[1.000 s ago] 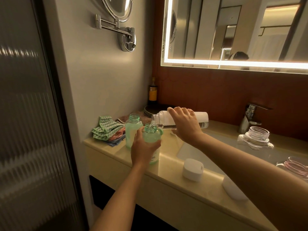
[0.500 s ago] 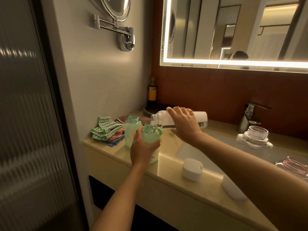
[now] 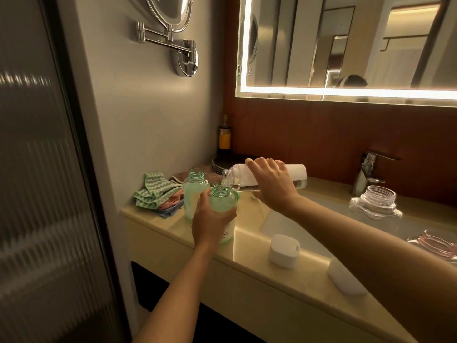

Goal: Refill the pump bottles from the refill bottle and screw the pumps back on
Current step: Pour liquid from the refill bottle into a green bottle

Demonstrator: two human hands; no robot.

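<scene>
Little has moved since the earlier frame: both hands keep their pose. Two green pump bottles stand at the left end of the counter (image 3: 249,251), both with open threaded necks. The left hand (image 3: 212,219) grips the near pump bottle (image 3: 222,201); the far pump bottle (image 3: 195,191) stands just behind it. One refill bottle (image 3: 299,172), white with a clear neck, lies almost level in the grasp of the right hand (image 3: 274,186), its mouth just above the near neck. Two white caps (image 3: 284,251) lie near the front edge.
</scene>
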